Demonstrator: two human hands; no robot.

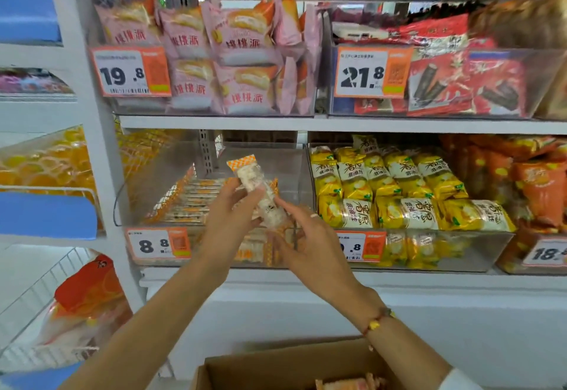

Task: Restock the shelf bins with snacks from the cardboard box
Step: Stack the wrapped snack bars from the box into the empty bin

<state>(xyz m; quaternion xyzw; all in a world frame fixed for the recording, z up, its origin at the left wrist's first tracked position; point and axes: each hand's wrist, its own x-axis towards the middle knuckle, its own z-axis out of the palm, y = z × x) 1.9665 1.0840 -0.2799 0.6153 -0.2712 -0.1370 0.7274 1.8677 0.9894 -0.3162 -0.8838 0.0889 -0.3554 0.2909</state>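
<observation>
Leftmost of the task's things, beyond and left of the left fingertips: a clear shelf bin [147,181] behind the 8.8 price tag [158,243], part-filled with a flat row of matching orange-edged packets [184,202] lying side by side, bare room showing toward its right wall.

Then the left hand [228,220], raised in front of that bin, fingers curled round the lower middle of a snack packet [257,193] — thumb apparently on the near face, fingertips on the far side. Packet tilted, orange-checked sealed end standing above the fingers and leaning left, clear film over pale puffed pieces.

Just right of it, the right hand [302,236], fingers loosely extended, forefinger tip touching or almost touching the packet's lower right edge (blur hides the contact itself). Looks released rather than clenched, steadying at most.

Judged from the look: very light, easily carried in one hand. Film slick and crinkly, so likely to slide under a loose pinch. Contents brittle — best held across the broad faces near the middle with gentle pressure, or by the flat crimped end, never squeezed at the body. Stiff enough along its length to slot in flat against the row.

Below the wrists, nearest the camera, the cardboard box [276,371] open, a few more packets just visible at the bottom edge.

Further right of both hands, a neighbouring bin of yellow packets [399,193], full, not part of this placement.
</observation>
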